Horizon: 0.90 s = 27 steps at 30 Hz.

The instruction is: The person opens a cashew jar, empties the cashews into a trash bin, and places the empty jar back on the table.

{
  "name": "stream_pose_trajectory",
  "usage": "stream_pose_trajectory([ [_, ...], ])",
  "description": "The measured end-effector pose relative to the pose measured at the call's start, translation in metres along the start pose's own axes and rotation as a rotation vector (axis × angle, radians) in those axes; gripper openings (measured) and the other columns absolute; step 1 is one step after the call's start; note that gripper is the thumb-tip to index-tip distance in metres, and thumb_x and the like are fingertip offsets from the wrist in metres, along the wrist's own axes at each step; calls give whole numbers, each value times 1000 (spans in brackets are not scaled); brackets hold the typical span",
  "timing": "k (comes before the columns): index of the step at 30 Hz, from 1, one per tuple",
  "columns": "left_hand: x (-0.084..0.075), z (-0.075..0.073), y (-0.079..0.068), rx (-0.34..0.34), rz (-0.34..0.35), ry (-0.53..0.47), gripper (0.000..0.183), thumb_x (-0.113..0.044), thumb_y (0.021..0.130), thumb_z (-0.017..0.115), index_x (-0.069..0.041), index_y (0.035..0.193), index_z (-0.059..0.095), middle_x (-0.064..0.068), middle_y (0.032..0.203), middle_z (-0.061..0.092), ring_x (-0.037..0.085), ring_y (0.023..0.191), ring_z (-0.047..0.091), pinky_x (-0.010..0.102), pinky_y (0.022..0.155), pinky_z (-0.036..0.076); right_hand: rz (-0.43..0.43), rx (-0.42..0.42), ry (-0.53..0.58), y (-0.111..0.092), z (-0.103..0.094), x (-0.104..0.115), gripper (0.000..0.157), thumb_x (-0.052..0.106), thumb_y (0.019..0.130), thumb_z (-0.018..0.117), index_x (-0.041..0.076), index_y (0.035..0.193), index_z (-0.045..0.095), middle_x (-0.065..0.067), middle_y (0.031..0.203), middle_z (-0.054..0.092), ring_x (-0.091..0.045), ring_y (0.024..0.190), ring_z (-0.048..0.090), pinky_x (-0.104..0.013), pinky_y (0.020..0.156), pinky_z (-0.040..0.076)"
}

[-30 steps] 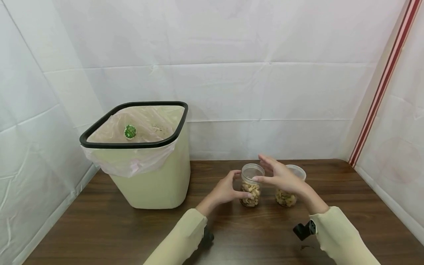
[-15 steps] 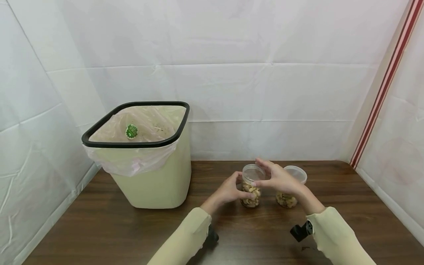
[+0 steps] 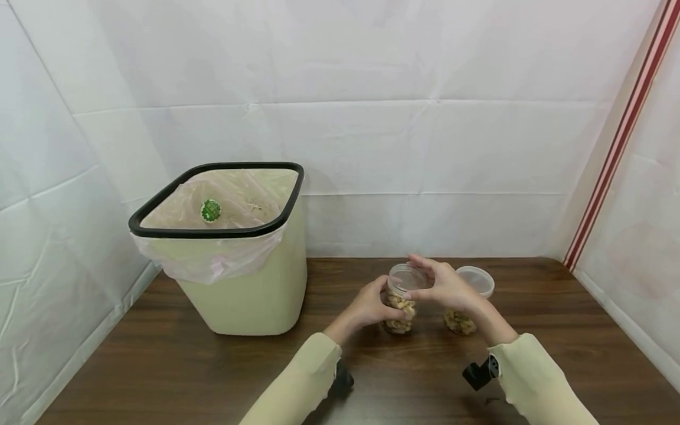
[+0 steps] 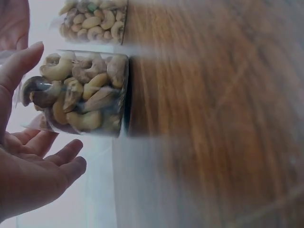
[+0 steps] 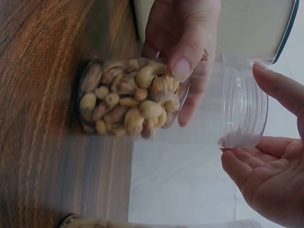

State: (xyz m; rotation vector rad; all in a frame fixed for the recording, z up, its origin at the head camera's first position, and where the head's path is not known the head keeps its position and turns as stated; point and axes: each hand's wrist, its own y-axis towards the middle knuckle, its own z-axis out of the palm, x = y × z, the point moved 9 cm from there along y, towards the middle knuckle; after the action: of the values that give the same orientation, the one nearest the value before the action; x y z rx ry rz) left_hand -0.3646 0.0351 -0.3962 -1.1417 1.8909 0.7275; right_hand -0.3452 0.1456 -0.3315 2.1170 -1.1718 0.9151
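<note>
A clear plastic jar (image 3: 397, 323) of nuts, cashews among them, stands on the brown table, leaning slightly in the head view. My left hand (image 3: 366, 304) grips its body from the left, thumb across the front. My right hand (image 3: 450, 288) holds the clear screw lid (image 3: 406, 273) at the top, thumb in front and fingers behind. In the right wrist view the nuts (image 5: 128, 104) fill about the lower half, and the right thumb and fingers touch the lid's (image 5: 249, 114) edge. A second jar of nuts (image 3: 460, 322) stands just right, partly behind my right hand.
A pale green bin (image 3: 255, 295) with a black rim (image 3: 212, 232) and thin pink liner stands on the left of the table. A round green-printed piece (image 3: 211, 211) lies inside it. White sheeting (image 3: 372, 147) hangs behind and at both sides.
My right hand has moved a little left and down, its fingers closing round the lid. My left hand has tightened on the jar, whose base has shifted slightly left.
</note>
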Motion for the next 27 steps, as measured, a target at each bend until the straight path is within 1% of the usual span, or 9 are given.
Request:
stream_pose_trajectory([
  [2, 0, -4, -2, -11, 1, 13, 64, -31, 67, 81, -10, 119, 50, 5, 121, 54, 23, 115, 48, 40, 92, 42, -4, -7, 8, -1, 0, 0, 82, 25, 79, 72, -1, 141, 26, -24, 138, 37, -38, 127, 33, -49, 98, 33],
  [5, -1, -10, -5, -31, 6, 7, 66, -29, 66, 82, -8, 119, 50, 5, 118, 55, 21, 112, 50, 40, 91, 42, -4, -16, 33, -1, 0, 0, 82, 25, 78, 72, -1, 141, 26, -23, 138, 38, -36, 128, 33, -47, 99, 33],
  [6, 0, -12, -6, -36, 3, 3, 68, -29, 65, 82, -8, 121, 49, 4, 118, 55, 20, 110, 50, 39, 91, 41, -2, -17, 44, -1, 0, -1, 83, 25, 77, 73, 0, 141, 27, -22, 138, 38, -36, 128, 33, -46, 99, 33],
  [11, -1, -18, -11, -50, 11, -40, 67, -26, 64, 83, -11, 121, 51, 2, 115, 57, 18, 104, 52, 38, 88, 42, 0, -18, 108, -2, 1, -1, 86, 26, 74, 75, 0, 141, 27, -20, 138, 39, -33, 128, 34, -42, 99, 33],
  [17, -3, -23, -15, -59, 28, -50, 67, -24, 64, 83, -10, 120, 52, 3, 115, 57, 19, 104, 53, 38, 87, 43, -14, -12, 147, -3, 3, 0, 85, 25, 75, 75, 1, 141, 27, -20, 138, 39, -32, 128, 34, -43, 99, 33],
  [22, -5, -25, -19, -65, 50, -49, 67, -25, 65, 83, -11, 121, 51, 3, 116, 56, 19, 104, 53, 38, 88, 43, -25, -23, 170, -5, 2, 3, 83, 24, 75, 75, 2, 141, 29, -19, 138, 40, -31, 129, 34, -43, 99, 33],
  [27, -9, -28, -23, -74, 72, -50, 66, -25, 65, 82, -11, 121, 51, 3, 114, 57, 18, 102, 54, 37, 86, 44, -37, -33, 199, -7, 1, 7, 82, 22, 75, 74, 1, 140, 30, -18, 137, 41, -30, 129, 34, -43, 99, 33],
])
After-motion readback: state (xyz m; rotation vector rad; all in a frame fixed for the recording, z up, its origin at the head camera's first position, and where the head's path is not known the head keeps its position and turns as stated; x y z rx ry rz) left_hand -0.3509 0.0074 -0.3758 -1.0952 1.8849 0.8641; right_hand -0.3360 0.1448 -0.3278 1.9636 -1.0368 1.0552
